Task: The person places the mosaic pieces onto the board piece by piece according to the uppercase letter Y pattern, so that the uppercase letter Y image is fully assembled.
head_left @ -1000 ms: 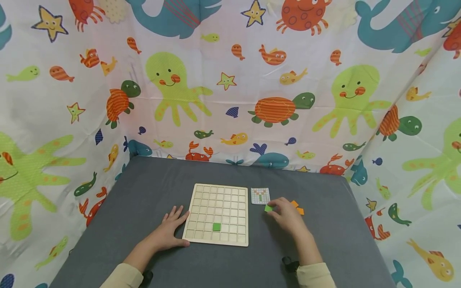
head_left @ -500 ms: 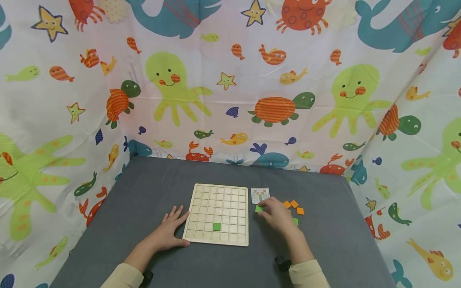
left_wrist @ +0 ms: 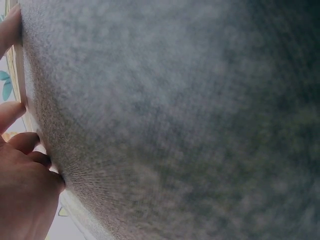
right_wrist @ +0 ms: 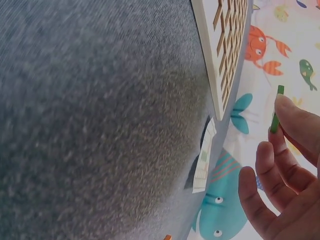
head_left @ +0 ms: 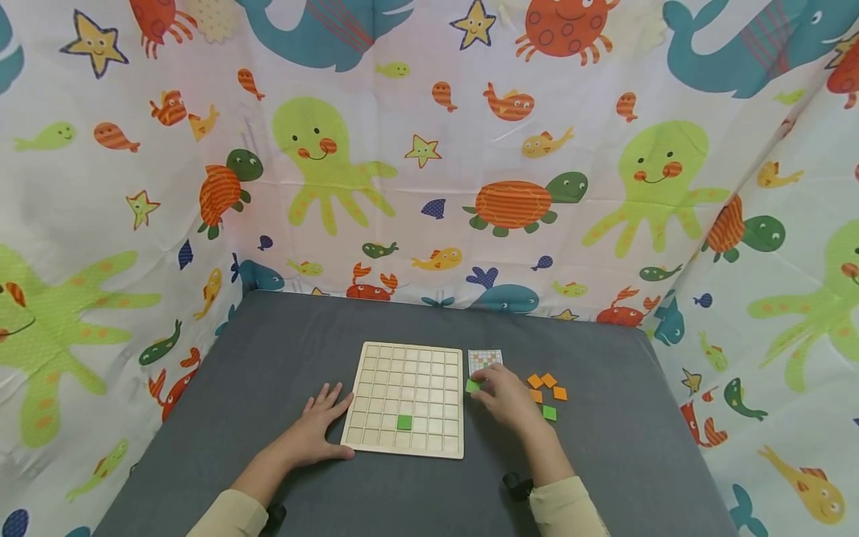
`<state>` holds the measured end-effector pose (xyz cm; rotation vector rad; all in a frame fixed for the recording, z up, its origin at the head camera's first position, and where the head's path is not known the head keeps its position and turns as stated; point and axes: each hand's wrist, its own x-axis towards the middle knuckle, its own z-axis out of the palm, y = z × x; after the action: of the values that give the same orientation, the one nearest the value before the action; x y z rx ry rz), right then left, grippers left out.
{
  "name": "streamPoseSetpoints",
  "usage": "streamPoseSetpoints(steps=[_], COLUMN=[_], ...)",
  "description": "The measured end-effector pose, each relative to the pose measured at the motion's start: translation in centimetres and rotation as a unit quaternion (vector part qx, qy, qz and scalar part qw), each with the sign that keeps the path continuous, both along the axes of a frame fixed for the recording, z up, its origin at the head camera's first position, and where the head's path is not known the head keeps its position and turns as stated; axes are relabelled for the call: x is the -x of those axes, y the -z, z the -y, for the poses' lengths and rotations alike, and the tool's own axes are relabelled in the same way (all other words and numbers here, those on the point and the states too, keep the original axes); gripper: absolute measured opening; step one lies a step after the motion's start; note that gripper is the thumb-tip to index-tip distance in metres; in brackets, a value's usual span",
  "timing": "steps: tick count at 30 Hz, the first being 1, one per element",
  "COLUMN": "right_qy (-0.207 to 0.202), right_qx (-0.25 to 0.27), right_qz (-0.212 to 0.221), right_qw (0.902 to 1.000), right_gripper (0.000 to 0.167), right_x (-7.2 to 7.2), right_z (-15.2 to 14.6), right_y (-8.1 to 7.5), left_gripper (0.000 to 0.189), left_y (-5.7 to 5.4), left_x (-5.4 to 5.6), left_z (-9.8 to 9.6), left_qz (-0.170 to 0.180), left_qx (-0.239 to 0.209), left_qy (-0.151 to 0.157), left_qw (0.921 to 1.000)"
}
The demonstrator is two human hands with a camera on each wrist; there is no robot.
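A light wooden grid board (head_left: pixel 382 380) lies on the grey table, with one green square tile (head_left: pixel 404 423) in a cell of its lower part. My left hand (head_left: pixel 314 426) rests spread at the board's left edge; in the left wrist view its fingertips (left_wrist: pixel 15 111) meet the wooden side. My right hand (head_left: pixel 508 399) pinches another green tile (head_left: pixel 473 386) between thumb and finger, just right of the board. In the right wrist view this thin tile (right_wrist: pixel 277 110) is held on edge, raised off the cloth. Beyond the hand, the small pattern card (head_left: pixel 485 358) is partly covered.
Right of my right hand lie several orange tiles (head_left: pixel 560 393) and one loose green tile (head_left: pixel 549 413). The grey cloth (head_left: pixel 295 328) covers the table. A curtain (head_left: pixel 429 186) printed with sea animals stands round its back and sides.
My right hand has moved left with the green tile, from near the orange tiles to beside the board, uncovering the loose green tile. The left hand and board have stayed still.
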<state>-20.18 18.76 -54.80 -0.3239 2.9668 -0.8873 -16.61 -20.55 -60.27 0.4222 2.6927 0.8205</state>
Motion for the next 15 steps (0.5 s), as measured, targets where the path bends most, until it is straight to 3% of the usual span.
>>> streamPoseSetpoints(steps=[15], right_qy=[-0.027], right_qx=[0.007], right_qz=[-0.004], right_qw=[0.9996], right_gripper=[0.024], right_x=[0.3], right_z=[1.5], right_y=[0.3], left_gripper=[0.113], left_y=[0.2], left_x=[0.1], left_z=[0.2], left_qz=[0.000], left_qx=[-0.006], left_qy=[0.006], left_qw=[1.0000])
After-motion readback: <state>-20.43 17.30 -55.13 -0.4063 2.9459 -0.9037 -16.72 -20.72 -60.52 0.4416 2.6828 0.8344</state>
